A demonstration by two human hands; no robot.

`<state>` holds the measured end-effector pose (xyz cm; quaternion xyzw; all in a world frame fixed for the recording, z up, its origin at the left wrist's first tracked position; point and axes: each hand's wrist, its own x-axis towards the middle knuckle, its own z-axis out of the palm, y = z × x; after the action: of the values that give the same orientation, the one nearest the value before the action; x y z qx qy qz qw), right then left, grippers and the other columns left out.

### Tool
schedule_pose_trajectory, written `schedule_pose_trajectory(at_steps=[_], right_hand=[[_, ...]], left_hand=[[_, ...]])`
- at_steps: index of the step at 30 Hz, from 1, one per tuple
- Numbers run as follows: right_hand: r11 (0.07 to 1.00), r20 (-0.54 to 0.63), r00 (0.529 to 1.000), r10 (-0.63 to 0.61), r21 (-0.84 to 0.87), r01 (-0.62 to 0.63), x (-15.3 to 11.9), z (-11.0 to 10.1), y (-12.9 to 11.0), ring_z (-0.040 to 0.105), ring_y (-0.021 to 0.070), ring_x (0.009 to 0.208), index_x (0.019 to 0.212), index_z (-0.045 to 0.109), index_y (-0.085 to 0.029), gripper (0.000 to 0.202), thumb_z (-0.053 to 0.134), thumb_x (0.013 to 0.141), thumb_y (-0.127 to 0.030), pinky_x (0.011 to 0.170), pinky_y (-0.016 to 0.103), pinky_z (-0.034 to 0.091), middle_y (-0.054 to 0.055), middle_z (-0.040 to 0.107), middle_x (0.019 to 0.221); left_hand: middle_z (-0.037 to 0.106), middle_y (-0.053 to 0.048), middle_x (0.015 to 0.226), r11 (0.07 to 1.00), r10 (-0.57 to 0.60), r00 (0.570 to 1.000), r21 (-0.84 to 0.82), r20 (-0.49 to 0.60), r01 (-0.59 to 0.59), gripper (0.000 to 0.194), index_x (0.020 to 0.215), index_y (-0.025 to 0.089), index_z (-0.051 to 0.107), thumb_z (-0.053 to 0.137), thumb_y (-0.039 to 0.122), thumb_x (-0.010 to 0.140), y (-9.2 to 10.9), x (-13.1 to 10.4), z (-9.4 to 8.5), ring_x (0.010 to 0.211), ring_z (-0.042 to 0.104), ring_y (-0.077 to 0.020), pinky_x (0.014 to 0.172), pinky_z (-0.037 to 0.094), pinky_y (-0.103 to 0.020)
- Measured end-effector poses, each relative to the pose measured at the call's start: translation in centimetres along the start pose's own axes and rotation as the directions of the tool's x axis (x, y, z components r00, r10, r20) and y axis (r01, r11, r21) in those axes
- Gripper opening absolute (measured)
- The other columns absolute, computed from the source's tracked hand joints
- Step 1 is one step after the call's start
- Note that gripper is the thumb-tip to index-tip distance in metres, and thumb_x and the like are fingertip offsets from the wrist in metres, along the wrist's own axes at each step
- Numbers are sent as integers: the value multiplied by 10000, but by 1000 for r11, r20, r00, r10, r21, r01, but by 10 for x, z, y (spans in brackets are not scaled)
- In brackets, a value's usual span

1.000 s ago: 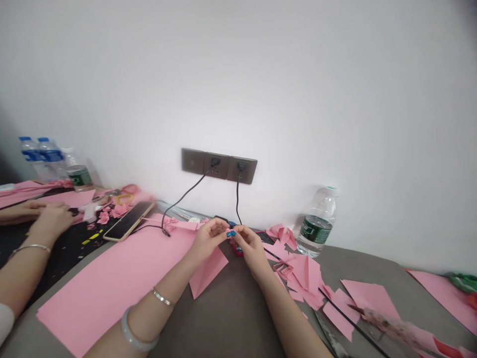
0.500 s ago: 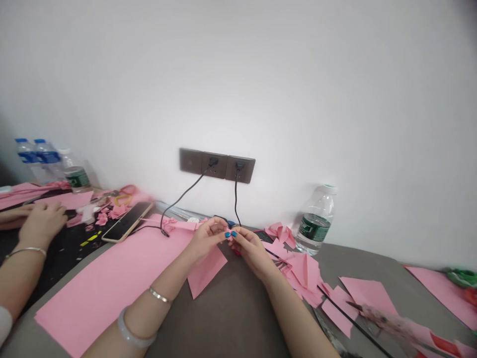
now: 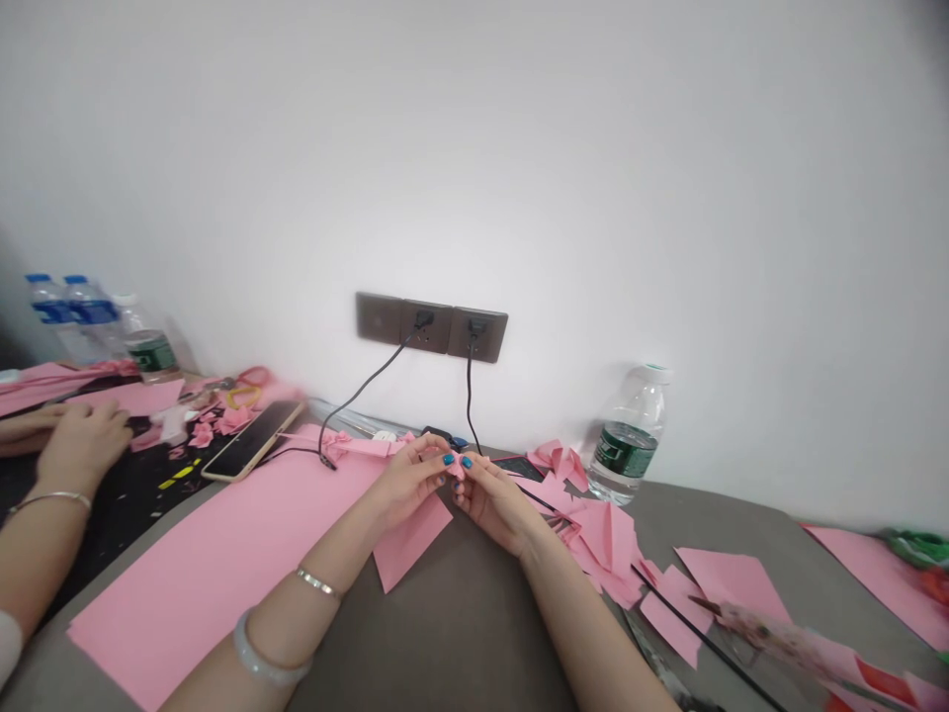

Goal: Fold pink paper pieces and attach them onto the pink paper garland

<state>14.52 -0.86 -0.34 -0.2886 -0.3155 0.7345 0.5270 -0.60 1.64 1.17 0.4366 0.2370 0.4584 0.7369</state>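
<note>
My left hand and my right hand meet over the grey table, thumbs and fingers pinching a small pink paper piece between them. Its exact shape is too small to make out. Under my left wrist lies a pink paper square, beside large pink sheets at the left. To the right of my right hand is a pile of cut and folded pink paper.
A phone lies left of the hands, near another person's hand. A water bottle stands right by the wall. Black cords hang from wall sockets. A hot glue gun lies at the lower right.
My thumbs have drawn slightly apart, so more of the small pink piece shows between them. The fingers of my right hand have shifted a little lower. The view has barely moved.
</note>
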Motion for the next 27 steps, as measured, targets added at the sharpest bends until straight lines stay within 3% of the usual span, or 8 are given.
schedule_pose_trajectory(at_steps=[6,13,21,27], right_hand=[[996,50,998,45,76,-49,-2,2,-2,578,53,559,806,572,-226,293,830,674,-270,552,152,448,-71,623,671],[983,178,973,150,82,-167,-6,1,-3,534,43,535,727,539,-196,285,814,708,-268,534,141,431,-57,591,643],[987,55,992,110,114,-116,0,-1,0,580,38,560,800,616,-172,262,837,681,-246,559,133,485,-43,639,688],[993,16,999,35,111,-37,3,1,5,569,40,575,790,641,-157,262,842,666,-272,596,143,494,-42,612,681]], left_hand=[[647,1,739,1000,-24,1000,-12,0,24,214,806,155,616,789,215,696,-1,1,-1,671,614,-102,627,480,-203],[637,-5,721,992,-124,983,-14,138,127,190,811,147,623,781,199,719,4,-3,-3,673,624,-106,647,484,-202],[638,-4,767,997,75,996,10,39,-76,231,735,147,606,816,215,666,-1,1,1,659,596,-104,654,487,-233],[628,0,730,987,134,991,91,-9,-132,202,738,153,651,804,265,672,-1,0,4,674,586,-113,660,488,-231]])
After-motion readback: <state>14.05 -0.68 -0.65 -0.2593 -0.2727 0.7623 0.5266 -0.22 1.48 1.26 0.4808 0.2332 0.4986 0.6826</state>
